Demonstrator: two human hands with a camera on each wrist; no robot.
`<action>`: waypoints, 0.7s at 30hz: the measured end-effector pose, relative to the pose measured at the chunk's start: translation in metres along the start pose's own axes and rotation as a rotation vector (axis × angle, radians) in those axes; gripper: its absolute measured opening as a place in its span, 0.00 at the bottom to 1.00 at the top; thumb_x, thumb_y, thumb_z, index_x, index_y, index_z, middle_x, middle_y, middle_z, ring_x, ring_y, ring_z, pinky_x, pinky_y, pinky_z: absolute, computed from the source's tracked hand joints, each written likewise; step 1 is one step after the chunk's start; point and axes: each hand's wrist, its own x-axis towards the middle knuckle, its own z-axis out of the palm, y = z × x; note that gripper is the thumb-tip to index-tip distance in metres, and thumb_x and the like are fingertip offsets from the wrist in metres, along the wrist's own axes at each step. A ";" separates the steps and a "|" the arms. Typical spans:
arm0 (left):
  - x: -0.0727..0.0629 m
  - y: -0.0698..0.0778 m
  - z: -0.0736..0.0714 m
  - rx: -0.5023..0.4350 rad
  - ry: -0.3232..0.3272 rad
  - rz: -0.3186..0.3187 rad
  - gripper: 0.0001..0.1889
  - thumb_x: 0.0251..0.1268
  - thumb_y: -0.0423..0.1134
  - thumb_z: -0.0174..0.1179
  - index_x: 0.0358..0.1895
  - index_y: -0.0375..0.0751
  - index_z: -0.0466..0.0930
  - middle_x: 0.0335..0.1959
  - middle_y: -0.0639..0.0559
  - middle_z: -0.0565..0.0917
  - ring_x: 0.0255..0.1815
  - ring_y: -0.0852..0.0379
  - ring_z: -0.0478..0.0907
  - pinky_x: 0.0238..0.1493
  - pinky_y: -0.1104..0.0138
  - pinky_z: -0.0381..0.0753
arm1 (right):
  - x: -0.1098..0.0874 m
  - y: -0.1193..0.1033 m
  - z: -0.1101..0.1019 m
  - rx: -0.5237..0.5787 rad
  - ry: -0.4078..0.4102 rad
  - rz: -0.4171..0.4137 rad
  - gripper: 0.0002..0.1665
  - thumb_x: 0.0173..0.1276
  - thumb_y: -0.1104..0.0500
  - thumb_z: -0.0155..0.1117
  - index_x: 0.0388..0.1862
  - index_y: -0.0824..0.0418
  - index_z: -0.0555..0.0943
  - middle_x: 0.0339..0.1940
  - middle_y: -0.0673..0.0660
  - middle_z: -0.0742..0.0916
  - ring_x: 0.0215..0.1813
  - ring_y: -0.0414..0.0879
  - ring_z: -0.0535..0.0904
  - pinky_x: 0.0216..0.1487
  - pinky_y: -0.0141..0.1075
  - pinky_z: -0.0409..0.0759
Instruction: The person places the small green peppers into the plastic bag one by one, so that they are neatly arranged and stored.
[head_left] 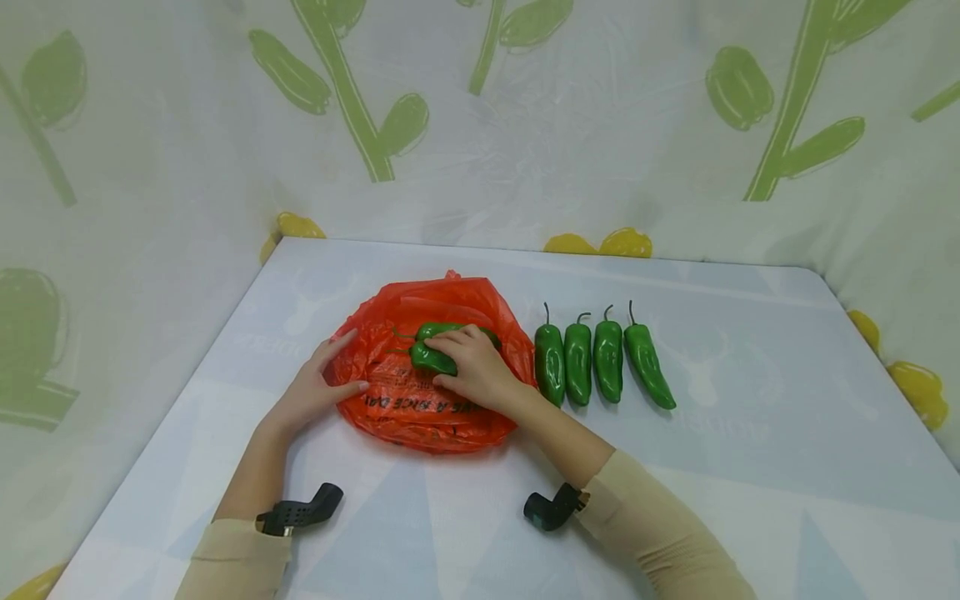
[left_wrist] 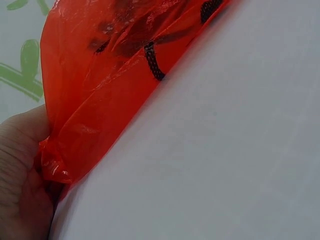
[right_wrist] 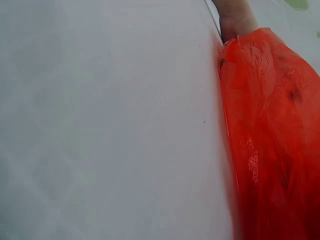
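In the head view a red plastic bag [head_left: 405, 392] lies spread on the table, its mouth wide and dark printing on it. My left hand [head_left: 311, 393] holds the bag's left edge, thumb and fingers apart; in the left wrist view the film bunches up against the hand [left_wrist: 22, 165]. Inside the bag's mouth, my right hand [head_left: 478, 367] grips a green pepper [head_left: 429, 359] from above, its stem pointing left. Just behind lies another green pepper [head_left: 437, 330], partly covered by the right fingers. The right hand is out of sight in its own wrist view.
Several green peppers [head_left: 578, 363] stand in a row right of the bag, stems toward the back. A white patterned table [head_left: 720, 483] carries everything. A curtain with green plants [head_left: 600, 150] hangs behind and at the sides.
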 end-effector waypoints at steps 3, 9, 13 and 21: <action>0.000 -0.001 0.000 -0.003 0.001 0.004 0.46 0.55 0.53 0.66 0.75 0.60 0.49 0.76 0.39 0.45 0.75 0.35 0.38 0.63 0.33 0.53 | 0.002 0.001 0.002 0.010 0.011 0.012 0.29 0.59 0.58 0.70 0.61 0.58 0.76 0.59 0.56 0.80 0.56 0.52 0.71 0.61 0.46 0.69; 0.000 -0.001 0.000 0.000 0.003 0.004 0.46 0.55 0.53 0.66 0.75 0.59 0.49 0.76 0.39 0.45 0.75 0.35 0.37 0.63 0.32 0.53 | 0.004 0.003 0.004 0.025 0.022 0.026 0.28 0.60 0.59 0.69 0.60 0.60 0.76 0.60 0.57 0.80 0.57 0.53 0.71 0.62 0.45 0.69; 0.001 -0.002 0.000 0.002 0.002 -0.006 0.46 0.55 0.53 0.66 0.75 0.59 0.49 0.76 0.39 0.45 0.75 0.35 0.36 0.63 0.32 0.53 | 0.006 0.003 0.005 0.027 0.027 0.040 0.27 0.61 0.58 0.69 0.60 0.61 0.77 0.60 0.58 0.79 0.57 0.54 0.71 0.62 0.45 0.69; 0.000 -0.001 0.000 0.001 0.002 -0.005 0.46 0.55 0.53 0.66 0.75 0.60 0.48 0.76 0.39 0.45 0.75 0.34 0.37 0.63 0.32 0.55 | 0.007 0.005 0.006 0.020 0.055 0.083 0.28 0.61 0.58 0.69 0.60 0.62 0.76 0.64 0.59 0.76 0.59 0.55 0.71 0.62 0.45 0.70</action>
